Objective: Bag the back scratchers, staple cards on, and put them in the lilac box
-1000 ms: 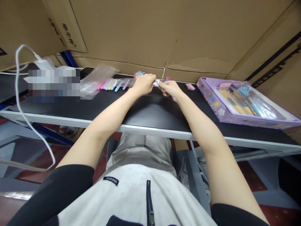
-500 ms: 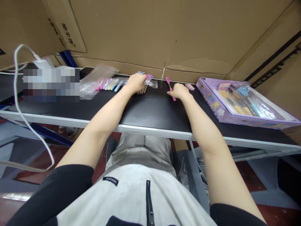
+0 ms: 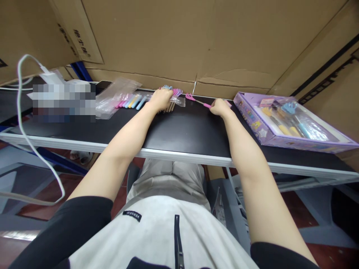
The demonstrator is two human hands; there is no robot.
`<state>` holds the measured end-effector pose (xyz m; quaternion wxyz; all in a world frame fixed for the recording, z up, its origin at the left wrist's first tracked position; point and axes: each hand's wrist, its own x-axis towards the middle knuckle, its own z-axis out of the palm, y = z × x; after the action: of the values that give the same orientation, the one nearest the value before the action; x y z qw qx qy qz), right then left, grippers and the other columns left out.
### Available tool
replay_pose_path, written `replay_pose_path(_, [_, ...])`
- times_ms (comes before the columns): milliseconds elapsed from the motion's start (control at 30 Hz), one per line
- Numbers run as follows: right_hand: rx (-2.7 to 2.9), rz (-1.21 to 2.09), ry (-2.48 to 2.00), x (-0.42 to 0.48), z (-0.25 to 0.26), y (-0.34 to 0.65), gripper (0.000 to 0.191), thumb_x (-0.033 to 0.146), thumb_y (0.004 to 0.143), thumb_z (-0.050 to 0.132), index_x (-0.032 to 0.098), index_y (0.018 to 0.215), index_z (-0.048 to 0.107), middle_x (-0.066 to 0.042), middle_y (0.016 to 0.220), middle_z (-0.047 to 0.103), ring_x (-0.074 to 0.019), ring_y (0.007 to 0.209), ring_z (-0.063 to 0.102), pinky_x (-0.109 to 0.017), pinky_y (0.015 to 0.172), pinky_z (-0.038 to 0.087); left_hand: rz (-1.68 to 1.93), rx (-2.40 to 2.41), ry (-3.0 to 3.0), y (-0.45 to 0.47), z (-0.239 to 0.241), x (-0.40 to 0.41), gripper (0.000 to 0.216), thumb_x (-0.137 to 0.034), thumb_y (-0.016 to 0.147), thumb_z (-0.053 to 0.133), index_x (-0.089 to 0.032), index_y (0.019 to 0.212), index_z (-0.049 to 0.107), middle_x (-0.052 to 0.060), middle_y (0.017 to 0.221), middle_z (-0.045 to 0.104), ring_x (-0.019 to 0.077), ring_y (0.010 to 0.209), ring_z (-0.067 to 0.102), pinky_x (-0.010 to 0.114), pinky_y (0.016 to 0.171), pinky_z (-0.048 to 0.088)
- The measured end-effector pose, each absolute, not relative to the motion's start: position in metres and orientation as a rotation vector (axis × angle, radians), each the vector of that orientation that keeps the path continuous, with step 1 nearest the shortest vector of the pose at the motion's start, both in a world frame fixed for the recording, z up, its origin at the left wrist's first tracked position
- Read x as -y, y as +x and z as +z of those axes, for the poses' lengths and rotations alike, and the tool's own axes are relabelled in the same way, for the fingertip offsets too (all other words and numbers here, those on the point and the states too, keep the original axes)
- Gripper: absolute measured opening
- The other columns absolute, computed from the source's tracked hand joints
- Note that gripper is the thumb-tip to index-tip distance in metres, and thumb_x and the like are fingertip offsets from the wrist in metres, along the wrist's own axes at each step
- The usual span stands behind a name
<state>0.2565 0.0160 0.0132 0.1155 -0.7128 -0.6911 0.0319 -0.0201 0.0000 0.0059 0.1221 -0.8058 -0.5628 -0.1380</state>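
My right hand (image 3: 220, 107) is closed round the end of a pink back scratcher (image 3: 199, 102). Its metal rod is drawn out, and its claw head points left toward the other scratchers. My left hand (image 3: 161, 98) lies curled over a group of back scratchers (image 3: 176, 91), with blue and pink claw heads showing beyond the fingers and bronze-coloured rods below them. A piece of clear plastic (image 3: 181, 101) sticks out beside that hand; what the fingers grip is hidden. Left of it is a row of pink, blue and yellow handles (image 3: 131, 101).
An open purple box (image 3: 262, 132) on the right holds bagged yellow and blue scratchers (image 3: 294, 121). Clear plastic bags (image 3: 117, 91) lie on the left of the black table (image 3: 182, 130). A white cable (image 3: 19, 89) hangs at the far left. Cardboard (image 3: 168, 41) stands behind.
The pink back scratcher has swung from near upright to slanting left, and its rod looks longer. My right hand has moved slightly right and away from me. My left hand has hardly moved.
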Motion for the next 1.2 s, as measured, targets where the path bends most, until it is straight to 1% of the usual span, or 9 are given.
replay_pose_path(100, [1.971,0.073,-2.018,-0.025,0.01,0.264,0.018,0.012,0.089,0.066,0.006,0.104,0.074,-0.024,0.109,0.073,-0.0379,0.113,0.069,-0.047,0.099,0.053,-0.378,1.628,-2.349,-0.02,0.008,0.002,0.035,-0.009,0.097,0.049,-0.01,0.127,0.068,0.022,0.13,0.071,0.0343,0.124,0.065,0.043,0.104,0.051])
replay_pose_path(200, [1.936,0.09,-1.804,-0.037,0.011,0.277,0.021,0.02,0.09,0.07,0.012,0.109,0.071,-0.019,0.109,0.072,-0.0335,0.108,0.068,-0.048,0.098,0.053,-0.336,1.629,-2.336,-0.021,0.007,0.001,0.036,-0.009,0.097,0.049,-0.008,0.128,0.067,0.024,0.131,0.07,0.0359,0.123,0.066,0.045,0.103,0.051])
replay_pose_path(333, [2.001,0.229,-1.515,-0.041,0.022,0.292,0.025,0.035,0.084,0.081,0.017,0.098,0.069,-0.01,0.093,0.069,-0.0256,0.093,0.065,-0.044,0.091,0.055,-0.338,1.652,-2.335,-0.024,0.006,-0.002,0.038,-0.01,0.097,0.048,-0.009,0.13,0.066,0.023,0.13,0.07,0.0363,0.126,0.064,0.046,0.105,0.05])
replay_pose_path(433, [2.012,0.331,-1.432,-0.033,0.033,0.295,0.025,0.034,0.08,0.085,0.018,0.09,0.068,-0.007,0.083,0.066,-0.0226,0.086,0.063,-0.042,0.086,0.055,-0.344,1.676,-2.337,-0.025,0.004,-0.003,0.04,-0.01,0.097,0.048,-0.007,0.133,0.065,0.024,0.131,0.069,0.0368,0.128,0.062,0.047,0.107,0.049])
replay_pose_path(533, [2.017,0.384,-1.409,-0.025,0.041,0.296,0.023,0.03,0.079,0.086,0.017,0.083,0.068,-0.007,0.077,0.065,-0.0218,0.082,0.062,-0.042,0.082,0.056,-0.331,1.686,-2.318,-0.027,0.002,-0.005,0.041,-0.008,0.095,0.048,-0.005,0.133,0.065,0.024,0.131,0.068,0.0359,0.128,0.062,0.046,0.107,0.05])
replay_pose_path(633, [2.059,0.401,-1.356,-0.023,0.044,0.296,0.024,0.031,0.076,0.089,0.018,0.081,0.07,-0.006,0.074,0.066,-0.0217,0.08,0.063,-0.041,0.08,0.057,-0.33,1.679,-2.304,-0.029,0.0,-0.007,0.042,-0.007,0.094,0.049,-0.005,0.133,0.065,0.024,0.13,0.069,0.0352,0.127,0.063,0.044,0.105,0.051])
replay_pose_path(867, [2.121,0.361,-1.342,-0.021,0.044,0.292,0.02,0.029,0.074,0.087,0.019,0.084,0.072,-0.007,0.078,0.071,-0.0211,0.075,0.063,-0.042,0.079,0.057,-0.359,1.689,-2.324,-0.027,0.004,-0.002,0.04,-0.015,0.096,0.052,-0.006,0.133,0.064,0.024,0.128,0.069,0.037,0.127,0.062,0.046,0.105,0.05])
replay_pose_path(1067, [2.169,0.367,-1.303,-0.015,0.046,0.282,0.021,0.032,0.075,0.086,0.019,0.086,0.074,-0.008,0.084,0.073,-0.0226,0.081,0.065,-0.042,0.082,0.057,-0.326,1.687,-2.368,-0.021,0.011,0.006,0.036,-0.022,0.1,0.054,-0.005,0.13,0.064,0.025,0.13,0.068,0.0382,0.128,0.062,0.045,0.106,0.049])
replay_pose_path(1200, [2.204,0.37,-1.292,-0.012,0.044,0.272,0.022,0.035,0.077,0.085,0.019,0.088,0.075,-0.008,0.085,0.072,-0.023,0.085,0.065,-0.041,0.085,0.056,-0.347,1.657,-2.398,-0.017,0.012,0.009,0.039,-0.028,0.101,0.056,-0.008,0.134,0.063,0.023,0.127,0.069,0.0371,0.127,0.063,0.042,0.106,0.049])
